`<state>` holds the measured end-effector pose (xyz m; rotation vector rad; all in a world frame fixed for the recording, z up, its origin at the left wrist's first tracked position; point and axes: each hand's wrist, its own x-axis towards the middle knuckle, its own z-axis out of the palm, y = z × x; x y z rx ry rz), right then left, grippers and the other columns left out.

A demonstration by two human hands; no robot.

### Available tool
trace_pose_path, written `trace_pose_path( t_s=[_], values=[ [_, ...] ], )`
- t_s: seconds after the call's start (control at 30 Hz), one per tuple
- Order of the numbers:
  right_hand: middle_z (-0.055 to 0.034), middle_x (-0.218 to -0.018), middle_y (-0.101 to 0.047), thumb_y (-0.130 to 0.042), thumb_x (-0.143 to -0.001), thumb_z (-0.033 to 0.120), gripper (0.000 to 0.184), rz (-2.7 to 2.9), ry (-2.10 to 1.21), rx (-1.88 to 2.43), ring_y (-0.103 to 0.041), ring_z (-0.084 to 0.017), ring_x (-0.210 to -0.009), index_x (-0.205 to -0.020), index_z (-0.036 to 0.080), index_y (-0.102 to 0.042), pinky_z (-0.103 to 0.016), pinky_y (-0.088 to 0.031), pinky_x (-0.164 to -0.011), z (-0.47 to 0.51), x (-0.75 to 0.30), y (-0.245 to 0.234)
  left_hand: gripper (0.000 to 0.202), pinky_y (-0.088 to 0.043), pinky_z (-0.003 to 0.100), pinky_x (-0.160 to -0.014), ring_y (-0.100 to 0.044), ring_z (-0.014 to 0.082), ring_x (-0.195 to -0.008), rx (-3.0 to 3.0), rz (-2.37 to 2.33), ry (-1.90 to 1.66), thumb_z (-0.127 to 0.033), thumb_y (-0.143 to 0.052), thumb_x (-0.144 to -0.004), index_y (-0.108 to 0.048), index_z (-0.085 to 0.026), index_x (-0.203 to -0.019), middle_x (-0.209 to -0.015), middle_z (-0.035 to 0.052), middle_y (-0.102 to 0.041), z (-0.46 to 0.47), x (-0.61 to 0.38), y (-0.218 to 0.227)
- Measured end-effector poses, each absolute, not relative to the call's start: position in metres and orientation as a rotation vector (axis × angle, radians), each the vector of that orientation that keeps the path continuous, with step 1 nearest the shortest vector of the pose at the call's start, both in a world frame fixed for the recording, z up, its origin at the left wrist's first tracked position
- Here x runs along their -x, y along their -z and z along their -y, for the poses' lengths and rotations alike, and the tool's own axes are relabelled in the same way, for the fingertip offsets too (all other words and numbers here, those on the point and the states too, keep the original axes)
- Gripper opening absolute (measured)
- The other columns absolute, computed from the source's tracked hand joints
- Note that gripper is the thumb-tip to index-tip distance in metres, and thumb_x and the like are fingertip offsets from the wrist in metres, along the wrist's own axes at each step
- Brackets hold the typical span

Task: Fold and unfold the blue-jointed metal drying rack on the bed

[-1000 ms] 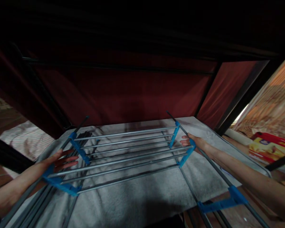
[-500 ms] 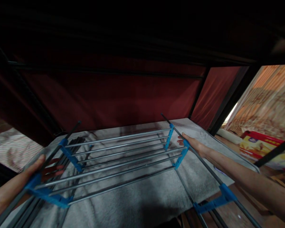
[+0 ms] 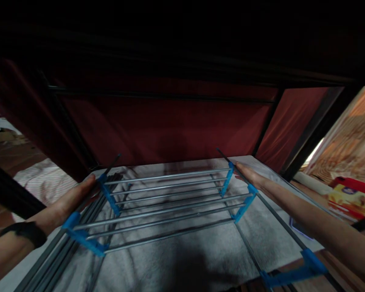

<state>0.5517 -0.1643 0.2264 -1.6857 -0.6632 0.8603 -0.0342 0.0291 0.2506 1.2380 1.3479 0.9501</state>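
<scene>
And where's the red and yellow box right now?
In the head view, the red and yellow box is at the right edge, past the right forearm, beside the pale roll.

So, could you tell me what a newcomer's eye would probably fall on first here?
Probably the metal rack with its bright blue brackets, low in the middle of the view, with the left hand and right hand at its two sides. Behind it, dark red fabric spans the middle of the view. The red and yellow box stands out near the right edge.
</scene>
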Motion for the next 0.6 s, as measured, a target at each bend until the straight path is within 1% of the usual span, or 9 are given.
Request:
trace_pose_path(
  t_s=[0.03, 0.1, 0.17, 0.2, 0.27, 0.37, 0.43, 0.53, 0.6],
  values=[
    [-0.0094, -0.148, -0.064, -0.052, -0.105, 0.045, 0.032, 0.669, -0.851, 1.694, -0.062, -0.021, -0.133, -0.115, 0.022, -0.072, -0.031, -0.055, -0.106, 0.164, -0.554, -0.223, 0.057, -0.035, 0.052, -0.126, -0.043, 0.0304, -0.151, -1.204, -1.351, -0.930, -0.065, -0.048, -0.095, -0.059, -0.025, -0.135, -0.151, 0.0084, -0.061, -0.029, 0.035, -0.252],
    [-0.0100, -0.148, -0.064, -0.054, -0.104, 0.044, 0.032, 0.678, -0.839, 1.710, -0.063, -0.021, -0.133, -0.118, 0.022, -0.071, -0.031, -0.058, -0.102, 0.162, -0.562, -0.215, 0.047, -0.044, 0.044, -0.121, -0.052, 0.0268, -0.144, -1.161, -1.329, -0.898, -0.057, -0.051, -0.099, -0.064, -0.024, -0.130, -0.145, 0.0077, -0.065, -0.029, 0.038, -0.253],
    [-0.0096, -0.149, -0.063, -0.054, -0.103, 0.045, 0.033, 0.688, -0.824, 1.725, -0.063, -0.022, -0.134, -0.124, 0.023, -0.069, -0.034, -0.059, -0.103, 0.157, -0.571, -0.207, 0.043, -0.053, 0.038, -0.111, -0.059, 0.0246, -0.136, -1.151, -1.288, -0.905, -0.056, -0.053, -0.099, -0.068, -0.025, -0.126, -0.140, 0.0070, -0.069, -0.030, 0.040, -0.252],
    [-0.0097, -0.149, -0.063, -0.053, -0.103, 0.045, 0.034, 0.691, -0.816, 1.733, -0.063, -0.022, -0.134, -0.126, 0.024, -0.069, -0.036, -0.058, -0.104, 0.155, -0.576, -0.202, 0.044, -0.055, 0.036, -0.107, -0.061, 0.0244, -0.133, -1.148, -1.270, -0.920, -0.058, -0.054, -0.099, -0.069, -0.026, -0.125, -0.139, 0.0069, -0.070, -0.030, 0.041, -0.250],
    [-0.0109, -0.147, -0.065, -0.052, -0.103, 0.044, 0.036, 0.690, -0.795, 1.758, -0.063, -0.023, -0.135, -0.129, 0.024, -0.067, -0.040, -0.056, -0.108, 0.149, -0.583, -0.195, 0.045, -0.056, 0.037, -0.105, -0.062, 0.0248, -0.132, -1.148, -1.238, -0.935, -0.060, -0.056, -0.098, -0.071, -0.027, -0.125, -0.139, 0.0070, -0.070, -0.030, 0.042, -0.247],
    [-0.0124, -0.149, -0.063, -0.051, -0.102, 0.045, 0.041, 0.722, -0.768, 1.799, -0.061, -0.024, -0.137, -0.134, 0.024, -0.064, -0.045, -0.053, -0.111, 0.146, -0.587, -0.191, 0.046, -0.051, 0.041, -0.112, -0.057, 0.0263, -0.138, -1.132, -1.260, -0.956, -0.059, -0.056, -0.098, -0.071, -0.027, -0.126, -0.144, 0.0076, -0.067, -0.026, 0.040, -0.247],
    [-0.0124, -0.152, -0.060, -0.051, -0.100, 0.048, 0.043, 0.739, -0.779, 1.800, -0.060, -0.025, -0.138, -0.134, 0.025, -0.064, -0.046, -0.053, -0.112, 0.148, -0.585, -0.193, 0.047, -0.048, 0.043, -0.115, -0.053, 0.0273, -0.143, -1.131, -1.274, -0.980, -0.059, -0.058, -0.097, -0.071, -0.025, -0.126, -0.148, 0.0082, -0.064, -0.020, 0.036, -0.250],
    [-0.0131, -0.152, -0.060, -0.047, -0.100, 0.051, 0.044, 0.734, -0.781, 1.805, -0.060, -0.027, -0.138, -0.132, 0.026, -0.064, -0.049, -0.054, -0.110, 0.154, -0.578, -0.202, 0.053, -0.048, 0.044, -0.115, -0.050, 0.0296, -0.145, -1.151, -1.252, -0.971, -0.066, -0.056, -0.095, -0.072, -0.025, -0.124, -0.150, 0.0088, -0.062, -0.014, 0.031, -0.256],
    [-0.0147, -0.153, -0.059, -0.045, -0.099, 0.054, 0.047, 0.787, -0.760, 1.835, -0.061, -0.030, -0.137, -0.131, 0.024, -0.064, -0.052, -0.055, -0.109, 0.159, -0.574, -0.209, 0.057, -0.049, 0.043, -0.113, -0.052, 0.0309, -0.143, -1.147, -1.247, -0.942, -0.070, -0.051, -0.095, -0.073, -0.023, -0.120, -0.147, 0.0100, -0.065, -0.014, 0.030, -0.258]
  ],
)
